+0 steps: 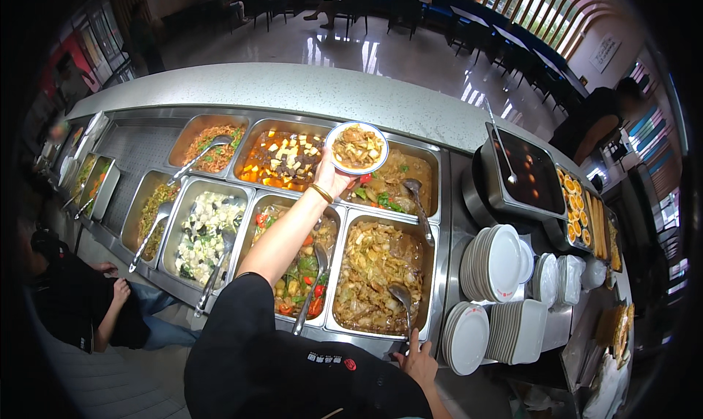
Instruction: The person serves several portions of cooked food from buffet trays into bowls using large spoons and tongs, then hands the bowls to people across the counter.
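Observation:
My left hand (pixel 334 173) reaches out over the food pans, a gold-coloured bangle (pixel 321 192) on its wrist. It holds a small white bowl (pixel 358 170) with a blue rim, filled with stir-fried cabbage. Below it is a steel pan of similar cabbage (pixel 373 254) in brown sauce. A metal serving spoon (pixel 401 295) rests in that pan, its handle over the near rim. My right hand (pixel 420 364) is at the handle's end, index finger extended against it and thumb apart; whether it grips the handle is unclear.
Pans of tofu in red sauce (pixel 283 155), cauliflower (pixel 211 232) and mixed vegetables (pixel 299 270) surround the bowl. White plates (pixel 494 262) are stacked at right, near a pan of dark broth (pixel 524 169). A person in black (pixel 93 303) stands at left; another (pixel 596 119) is across the counter.

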Tool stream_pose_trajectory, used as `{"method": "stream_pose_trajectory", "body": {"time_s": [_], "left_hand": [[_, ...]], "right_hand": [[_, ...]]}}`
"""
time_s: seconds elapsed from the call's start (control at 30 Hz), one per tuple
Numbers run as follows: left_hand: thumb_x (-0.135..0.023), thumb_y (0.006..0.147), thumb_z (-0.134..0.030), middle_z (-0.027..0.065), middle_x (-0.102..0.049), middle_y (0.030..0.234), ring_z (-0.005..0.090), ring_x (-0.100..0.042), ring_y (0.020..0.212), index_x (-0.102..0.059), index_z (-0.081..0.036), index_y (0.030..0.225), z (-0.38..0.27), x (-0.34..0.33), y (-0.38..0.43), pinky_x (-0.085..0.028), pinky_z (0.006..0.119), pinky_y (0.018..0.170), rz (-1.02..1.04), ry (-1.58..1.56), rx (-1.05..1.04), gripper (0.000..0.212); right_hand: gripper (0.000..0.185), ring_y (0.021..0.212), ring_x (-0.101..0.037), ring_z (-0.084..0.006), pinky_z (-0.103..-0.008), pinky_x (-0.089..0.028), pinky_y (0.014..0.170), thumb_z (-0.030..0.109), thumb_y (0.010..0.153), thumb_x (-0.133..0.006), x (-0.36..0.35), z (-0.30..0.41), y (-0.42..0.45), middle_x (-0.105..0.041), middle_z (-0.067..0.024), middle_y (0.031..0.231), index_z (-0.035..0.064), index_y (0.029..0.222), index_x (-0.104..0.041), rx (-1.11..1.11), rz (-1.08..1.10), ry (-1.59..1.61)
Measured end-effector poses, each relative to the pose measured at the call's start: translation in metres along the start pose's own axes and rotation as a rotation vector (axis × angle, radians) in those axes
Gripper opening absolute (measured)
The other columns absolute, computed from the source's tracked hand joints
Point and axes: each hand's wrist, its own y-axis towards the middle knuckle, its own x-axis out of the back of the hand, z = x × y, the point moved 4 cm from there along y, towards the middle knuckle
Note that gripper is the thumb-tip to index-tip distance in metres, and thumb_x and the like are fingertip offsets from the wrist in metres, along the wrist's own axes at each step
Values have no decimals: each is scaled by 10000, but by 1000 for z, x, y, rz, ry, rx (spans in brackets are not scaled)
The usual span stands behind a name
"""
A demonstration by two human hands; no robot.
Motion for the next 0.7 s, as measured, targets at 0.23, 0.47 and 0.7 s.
{"method": "stream_pose_trajectory", "body": {"time_s": [0.23,0.47,0.7], "left_hand": [[-87,895,-524,157,-313,1352,346,-330,1232,-242,-95,1337,4,14,101,-296,555,988,16,-38,-14,635],[-100,897,-524,153,-315,1352,334,-322,1239,-252,-83,1331,12,27,175,-284,532,1006,-71,-80,-18,638],[-93,900,-519,151,-292,1364,340,-306,1247,-239,-97,1339,19,35,226,-268,545,1007,-58,-118,14,627]], "right_hand": [[849,726,-581,-340,-431,-484,523,390,670,-688,3,-3,6,-455,-177,976,123,1348,-252,-74,133,100],[781,846,-567,-371,-466,-464,665,406,745,-599,14,-3,17,-410,-194,1163,183,1375,-194,-253,361,212],[714,901,-564,-376,-449,-473,721,425,770,-557,-5,-10,21,-426,-178,1219,238,1371,-220,-317,382,165]]}}
